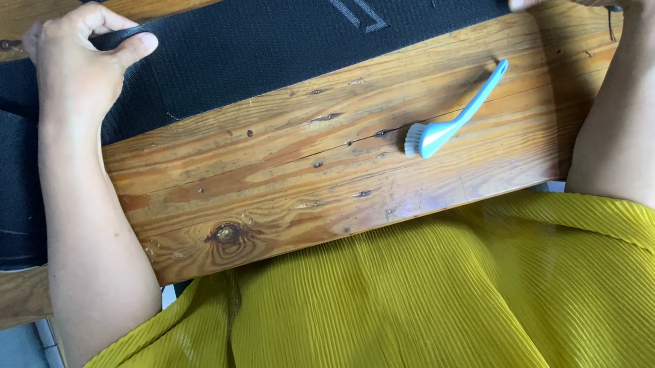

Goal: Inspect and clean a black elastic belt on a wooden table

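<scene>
One head-worn view, straight down and close over the wooden table [325, 167] edge and lap.

The person is wearing a mustard-yellow top [383, 323] of finely pleated, ribbed fabric, its short sleeves ending above the elbows. Both forearms are showing bare, with no rings, watch or bracelets visible.
</scene>
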